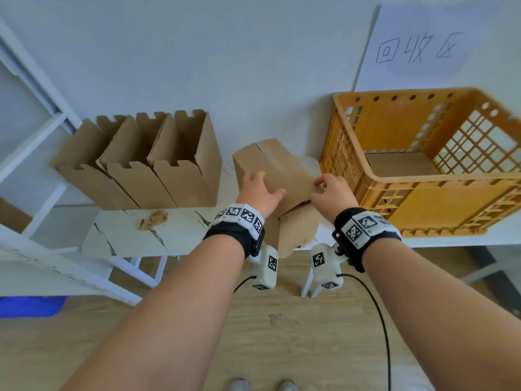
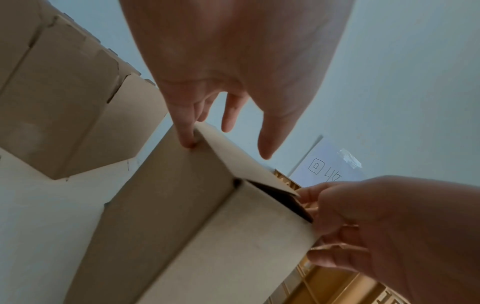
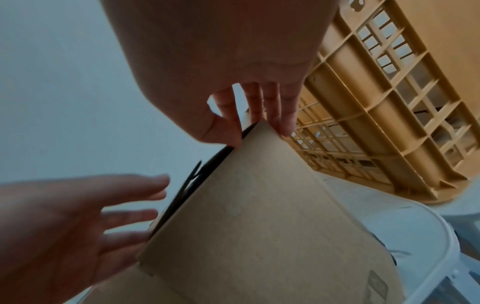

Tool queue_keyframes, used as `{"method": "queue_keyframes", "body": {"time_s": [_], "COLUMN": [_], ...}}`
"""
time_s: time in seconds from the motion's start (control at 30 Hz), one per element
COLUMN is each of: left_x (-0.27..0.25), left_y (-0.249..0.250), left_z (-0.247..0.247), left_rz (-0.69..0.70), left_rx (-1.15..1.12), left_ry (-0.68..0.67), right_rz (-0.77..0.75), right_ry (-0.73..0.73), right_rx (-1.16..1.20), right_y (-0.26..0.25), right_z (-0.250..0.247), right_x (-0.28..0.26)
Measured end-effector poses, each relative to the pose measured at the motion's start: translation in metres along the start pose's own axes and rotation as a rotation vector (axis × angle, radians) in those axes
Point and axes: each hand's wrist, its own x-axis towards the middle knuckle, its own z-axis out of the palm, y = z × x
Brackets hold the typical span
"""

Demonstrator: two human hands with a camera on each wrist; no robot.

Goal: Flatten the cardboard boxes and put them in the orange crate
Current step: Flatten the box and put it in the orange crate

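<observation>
Setting: a pale wall behind a marble-patterned white tabletop [image 1: 180, 235]; a sheet of paper with handwritten characters [image 1: 423, 49] is taped to the wall above the right end.
Box in hand: a closed cardboard box [image 1: 270, 167] stands tilted on the tabletop between the row of open boxes and the crate, a loose bottom flap [image 1: 296, 232] hanging over the near table edge.
Left hand: the left hand [image 1: 258, 190] lies spread on the box's near-left face, fingers straight and pressing, nothing clasped; in the left wrist view one fingertip touches the box's top edge.
Right hand: the right hand [image 1: 332, 193] pinches the box's right corner, thumb and fingers curled on the cardboard edge where a dark seam gapes open.
Key relation: the seam sits at the right hand's pinch, on the crate side; the left hand braces the opposite face, so the box lies squarely between the two hands.
Long axis: it runs from the near flap up and away toward the wall, tilted.
Destination: the orange crate [image 1: 349, 176] stands just right of the box, nearer the right hand; a flat brown sheet already lies on its floor.
Waiting: three open cardboard boxes [image 1: 141, 170] stand in a row to the left, still unflattened.
Judgement: the collapse looks barely begun; pulling the seam apart likely comes next.
Other: a crumpled wad of brown tape [image 1: 153, 218] lies on the tabletop.
</observation>
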Motion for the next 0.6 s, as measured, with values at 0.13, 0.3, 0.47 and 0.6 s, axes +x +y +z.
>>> {"method": "queue_keyframes", "body": {"time_s": [0.13, 0.3, 0.47, 0.6], "left_x": [0.0, -0.003, -0.008, -0.008], "left_y": [0.003, -0.01, -0.027, -0.034], "left_z": [-0.001, 0.0, -0.011, -0.024], "left_rz": [-0.004, 0.004, 0.044, 0.04], "left_rx": [0.005, 0.033, 0.136, 0.102], "left_ry": [-0.002, -0.109, -0.181, -0.226], "right_rz": [-0.074, -0.063, 0.012, 0.001], "right_ry": [0.02, -0.031, -0.102, -0.075], "right_rx": [-0.018, 0.142, 0.238, 0.3], "right_y": [0.001, -0.004, -0.008, -0.014], "right_z": [0.014, 0.022, 0.021, 0.023], "right_x": [-0.016, -0.027, -0.031, -0.035]}}
